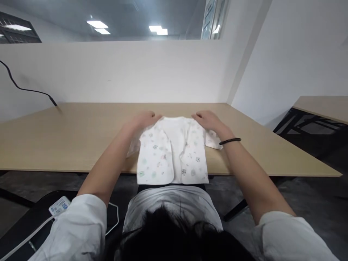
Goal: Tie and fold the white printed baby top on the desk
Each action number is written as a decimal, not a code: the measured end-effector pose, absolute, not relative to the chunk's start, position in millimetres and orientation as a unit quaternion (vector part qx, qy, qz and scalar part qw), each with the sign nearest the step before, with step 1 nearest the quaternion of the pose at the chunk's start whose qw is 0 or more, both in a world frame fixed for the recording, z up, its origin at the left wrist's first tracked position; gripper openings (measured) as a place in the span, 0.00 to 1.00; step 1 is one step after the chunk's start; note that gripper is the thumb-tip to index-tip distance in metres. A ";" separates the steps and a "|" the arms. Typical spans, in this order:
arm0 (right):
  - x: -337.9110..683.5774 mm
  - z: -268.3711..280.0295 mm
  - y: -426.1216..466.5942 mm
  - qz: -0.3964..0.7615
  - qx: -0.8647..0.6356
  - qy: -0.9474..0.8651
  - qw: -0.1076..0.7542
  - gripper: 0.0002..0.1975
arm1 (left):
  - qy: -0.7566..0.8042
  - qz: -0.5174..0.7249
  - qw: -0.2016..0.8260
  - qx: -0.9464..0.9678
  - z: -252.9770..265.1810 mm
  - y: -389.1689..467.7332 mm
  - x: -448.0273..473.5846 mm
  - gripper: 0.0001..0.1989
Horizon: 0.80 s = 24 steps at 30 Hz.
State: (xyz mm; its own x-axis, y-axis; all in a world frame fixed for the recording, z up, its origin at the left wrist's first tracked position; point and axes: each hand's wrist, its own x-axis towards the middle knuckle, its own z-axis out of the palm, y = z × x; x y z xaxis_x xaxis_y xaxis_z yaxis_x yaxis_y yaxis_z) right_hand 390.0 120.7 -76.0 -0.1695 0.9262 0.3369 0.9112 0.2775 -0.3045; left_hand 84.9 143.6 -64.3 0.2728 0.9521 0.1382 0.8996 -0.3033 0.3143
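Note:
A small white baby jacket (156,156) with printed figures and pale green dots lies over the table's near edge, its front open down the middle. Its lower hem hangs past the edge towards my lap. My left hand (145,119) is closed on the left shoulder, thumb along the collar. On the other shoulder, my right hand (208,119) grips the cloth in the same way. The sleeves stick out below my wrists, the left one blurred and partly hidden by my forearm. A dark braided bracelet circles my right wrist.
The wooden table (89,127) reaches back to a white wall with a window above. A black cable (32,90) comes down onto its far left. A second table (323,107) stands at the right. A white card-like device with a cord (59,206) lies by my left sleeve.

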 end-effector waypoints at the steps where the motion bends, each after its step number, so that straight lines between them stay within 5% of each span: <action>1: 395.2 -89.0 133.7 0.046 -0.621 -0.755 0.205 0.20 | 0.584 0.074 0.148 0.795 -77.5 159.3 79.4 0.39; 8: 433.3 -140.6 148.4 0.119 -0.624 -0.763 0.123 0.15 | 0.478 0.031 0.314 0.820 -125.1 183.5 20.2 0.31; 15: 420.0 -128.6 162.5 -0.014 -0.702 -0.705 0.097 0.21 | 0.547 0.079 0.197 0.810 -127.4 197.5 1.1 0.26; 19: 391.6 -117.9 167.7 -0.047 -0.712 -0.692 0.113 0.16 | 0.523 0.167 0.136 0.825 -124.0 193.5 36.7 0.26; 24: 328.9 -118.2 170.1 0.051 -0.568 -0.816 0.089 0.10 | 0.357 0.123 0.220 0.900 -124.3 183.9 100.7 0.15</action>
State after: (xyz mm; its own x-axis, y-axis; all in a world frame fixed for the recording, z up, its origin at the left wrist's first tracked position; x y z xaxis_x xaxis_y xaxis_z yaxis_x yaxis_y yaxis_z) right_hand 328.9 170.1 -118.2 -0.3383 0.9370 0.0876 0.9188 0.3490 -0.1847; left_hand 100.7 183.9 -124.3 0.7150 0.6960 0.0651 0.5874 -0.6487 0.4839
